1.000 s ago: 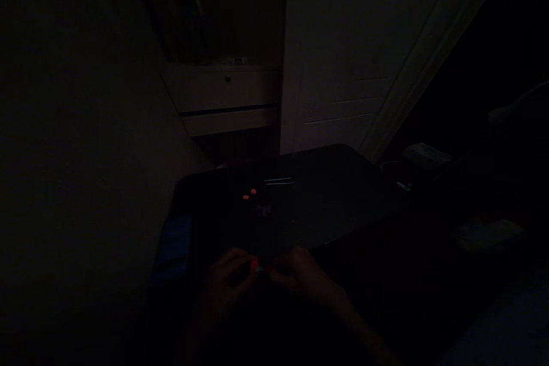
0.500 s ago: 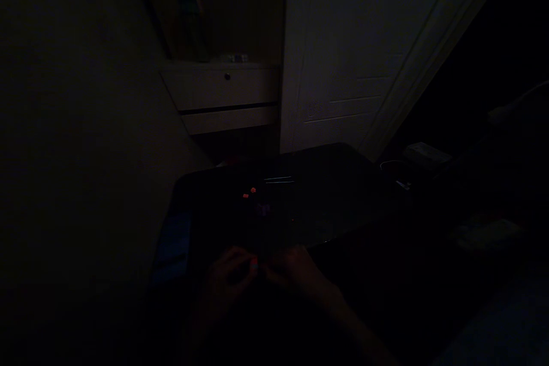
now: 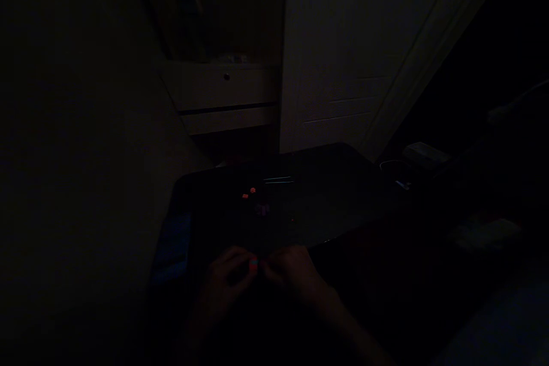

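The scene is very dark. Near the front of a dark table, my left hand (image 3: pixel 225 274) pinches a small red block with a teal mark (image 3: pixel 253 263) between thumb and fingertips. My right hand (image 3: pixel 291 266) is closed just to its right, fingertips close to the block; what they hold is too dark to make out. Farther back lies a small cluster of purple pieces (image 3: pixel 262 209). Two small orange-red pieces, one rounder (image 3: pixel 253 190) and one flatter (image 3: pixel 245 196), rest behind it. A tiny reddish speck (image 3: pixel 293 219) lies to the right of the cluster.
Thin metal tweezers, or two thin rods (image 3: pixel 278 180), lie toward the back of the table (image 3: pixel 334 183). A bluish flat rectangle (image 3: pixel 171 249) is at the left edge. Beyond stand a drawer unit (image 3: pixel 249 88) and a pale door (image 3: pixel 330 57). A pale box (image 3: pixel 425 154) sits right.
The red block has turned slightly in my left fingers, its teal mark now higher. Both hands stay in nearly the same place. The things on the table have not moved.
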A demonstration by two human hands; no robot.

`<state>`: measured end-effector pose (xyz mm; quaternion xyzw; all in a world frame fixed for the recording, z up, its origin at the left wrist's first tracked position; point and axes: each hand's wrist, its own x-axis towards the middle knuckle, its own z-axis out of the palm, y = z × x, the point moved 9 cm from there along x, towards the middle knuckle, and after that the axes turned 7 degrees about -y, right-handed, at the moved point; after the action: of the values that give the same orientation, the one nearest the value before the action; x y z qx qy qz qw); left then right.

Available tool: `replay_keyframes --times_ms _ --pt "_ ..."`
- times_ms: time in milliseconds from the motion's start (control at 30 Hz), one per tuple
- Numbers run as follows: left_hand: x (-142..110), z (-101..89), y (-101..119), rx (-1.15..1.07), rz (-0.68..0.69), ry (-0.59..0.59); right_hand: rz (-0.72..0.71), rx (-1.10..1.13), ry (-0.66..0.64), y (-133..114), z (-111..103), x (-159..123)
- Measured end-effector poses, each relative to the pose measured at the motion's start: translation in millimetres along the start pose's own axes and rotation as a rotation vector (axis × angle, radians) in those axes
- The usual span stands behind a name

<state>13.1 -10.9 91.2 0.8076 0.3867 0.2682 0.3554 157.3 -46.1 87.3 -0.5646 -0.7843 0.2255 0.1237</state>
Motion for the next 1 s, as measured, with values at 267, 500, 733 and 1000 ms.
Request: replay_keyframes --times_ms 267,500,733,1000 --pt "0 -1.1 -2 -0.005 -0.012 0.013 0.113 0.063 0.01 8 1 2" --pt "-2 0.0 -10 -0.041 -0.031 0.026 0.176 0.375 0.093 24 10 -2" --pt "-3 -0.7 -20 -0.043 -0.093 0.071 0.201 0.485 0.168 22 14 -6" --pt "-4 -5.0 -8 -0.012 -0.123 0.086 0.191 0.412 0.109 16 17 -5"
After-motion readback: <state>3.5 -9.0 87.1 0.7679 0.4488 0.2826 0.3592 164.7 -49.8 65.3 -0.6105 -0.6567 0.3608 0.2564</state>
